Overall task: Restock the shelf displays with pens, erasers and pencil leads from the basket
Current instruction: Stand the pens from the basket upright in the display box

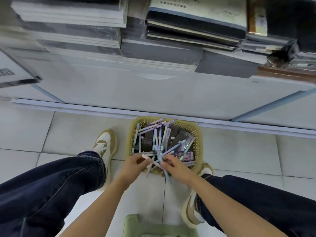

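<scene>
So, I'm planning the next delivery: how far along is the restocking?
Early, it seems. Done: nothing shows as shelved; no pen display is in view. In hand: left hand and right hand grip pens at the basket's near edge. Left: many pens and dark packets lie in the basket.

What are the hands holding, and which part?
The left hand pinches a pink pen near its end; the right hand grips several pens around their middles.
</scene>
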A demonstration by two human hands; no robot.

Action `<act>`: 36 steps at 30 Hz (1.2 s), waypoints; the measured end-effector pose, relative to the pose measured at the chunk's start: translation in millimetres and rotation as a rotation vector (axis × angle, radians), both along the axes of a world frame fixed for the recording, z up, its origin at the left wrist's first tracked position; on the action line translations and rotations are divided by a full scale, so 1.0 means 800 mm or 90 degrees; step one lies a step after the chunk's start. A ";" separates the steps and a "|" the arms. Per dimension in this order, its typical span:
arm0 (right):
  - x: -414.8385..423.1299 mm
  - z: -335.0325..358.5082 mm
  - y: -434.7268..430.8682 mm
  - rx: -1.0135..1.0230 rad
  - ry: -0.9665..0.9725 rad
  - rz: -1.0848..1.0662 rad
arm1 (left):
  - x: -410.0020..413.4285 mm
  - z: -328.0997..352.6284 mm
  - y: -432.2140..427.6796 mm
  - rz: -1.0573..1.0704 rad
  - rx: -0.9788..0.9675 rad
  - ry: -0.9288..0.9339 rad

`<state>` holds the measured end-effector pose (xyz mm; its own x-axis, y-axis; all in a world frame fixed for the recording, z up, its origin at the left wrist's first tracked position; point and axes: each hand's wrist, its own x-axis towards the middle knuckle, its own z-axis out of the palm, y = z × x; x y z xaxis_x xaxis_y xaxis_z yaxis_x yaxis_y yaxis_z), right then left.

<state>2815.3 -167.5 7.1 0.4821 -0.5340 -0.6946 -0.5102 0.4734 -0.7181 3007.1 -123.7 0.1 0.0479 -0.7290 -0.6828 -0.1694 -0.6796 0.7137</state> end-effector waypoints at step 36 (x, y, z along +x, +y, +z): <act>-0.025 -0.130 -0.066 -0.484 0.348 0.254 | -0.004 -0.061 0.002 0.278 0.228 0.134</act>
